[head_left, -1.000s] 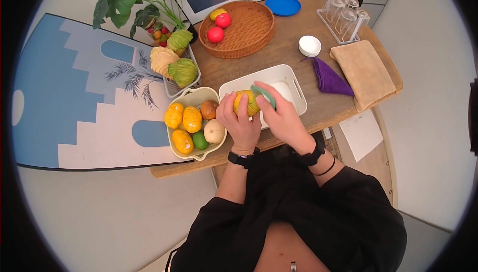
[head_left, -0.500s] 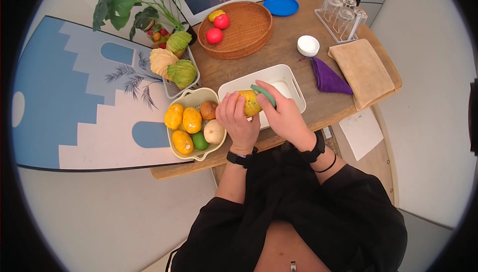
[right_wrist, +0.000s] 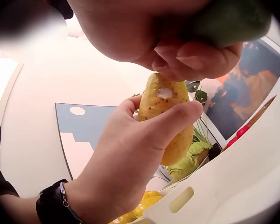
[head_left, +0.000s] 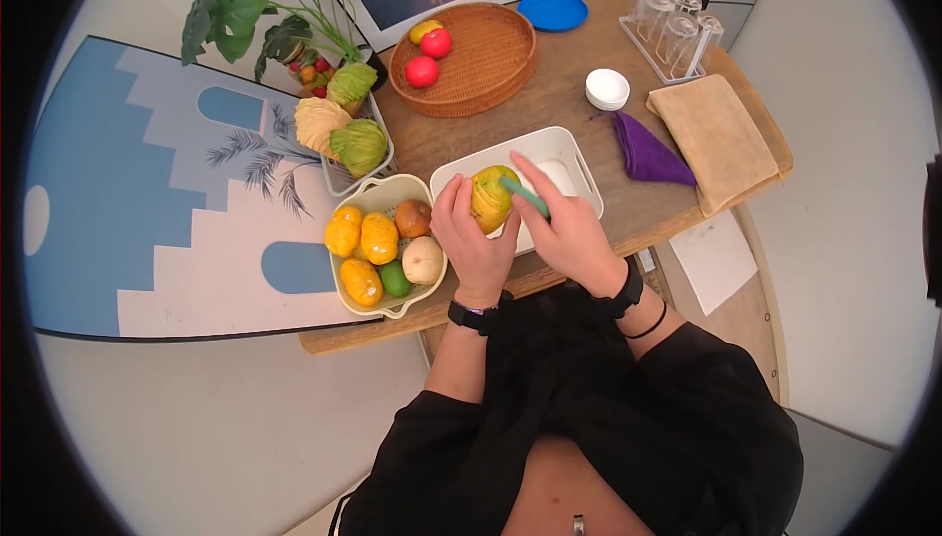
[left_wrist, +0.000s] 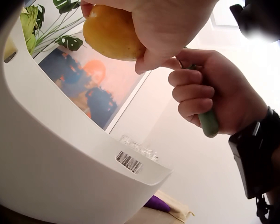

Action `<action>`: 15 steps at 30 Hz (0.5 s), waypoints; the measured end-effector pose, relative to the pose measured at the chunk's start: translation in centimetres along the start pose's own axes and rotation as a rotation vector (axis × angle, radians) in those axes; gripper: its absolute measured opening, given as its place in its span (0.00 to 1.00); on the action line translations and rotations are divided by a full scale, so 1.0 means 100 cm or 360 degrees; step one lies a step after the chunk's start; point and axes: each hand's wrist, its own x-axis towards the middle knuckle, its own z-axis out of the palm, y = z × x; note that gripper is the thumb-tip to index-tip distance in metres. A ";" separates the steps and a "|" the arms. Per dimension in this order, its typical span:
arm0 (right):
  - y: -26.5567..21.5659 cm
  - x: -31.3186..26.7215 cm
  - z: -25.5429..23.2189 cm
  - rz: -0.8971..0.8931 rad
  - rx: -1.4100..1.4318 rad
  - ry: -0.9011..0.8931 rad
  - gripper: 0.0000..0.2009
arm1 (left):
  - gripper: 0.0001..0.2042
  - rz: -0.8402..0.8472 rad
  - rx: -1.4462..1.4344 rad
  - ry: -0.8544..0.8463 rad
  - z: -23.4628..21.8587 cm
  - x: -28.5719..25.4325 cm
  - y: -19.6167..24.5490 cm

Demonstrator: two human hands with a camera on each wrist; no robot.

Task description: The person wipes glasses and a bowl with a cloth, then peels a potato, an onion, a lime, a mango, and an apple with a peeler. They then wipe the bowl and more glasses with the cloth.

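My left hand (head_left: 478, 246) grips a yellow-green mango-like fruit (head_left: 492, 198) above a white bin (head_left: 592, 183). In the right wrist view the left thumb lies along the speckled fruit (right_wrist: 177, 144), which has a pale patch on its skin. My right hand (head_left: 571, 237) holds a green-handled tool (head_left: 525, 196) against the fruit's right side. Curled fingers wrap the green handle (left_wrist: 208, 122) in the left wrist view. The tool's working end is hidden.
A cream basket (head_left: 392, 310) of fruit stands left of the bin. Behind are a wicker tray (head_left: 481, 55), a blue plate (head_left: 552, 12) and a gray basket (head_left: 391, 155). To the right lie white bowls (head_left: 607, 90), a purple cloth (head_left: 648, 155), a tan cloth (head_left: 714, 143) and a glass rack (head_left: 667, 70).
The fruit has turned in my left hand, showing more of its green-yellow side. The green tool has tilted and shifted slightly down along with my right hand.
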 end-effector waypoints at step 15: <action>0.001 0.018 -0.037 0.0006 0.0619 -0.0394 0.20 | 0.35 -0.0572 -0.1441 -0.0414 -0.026 0.003 -0.002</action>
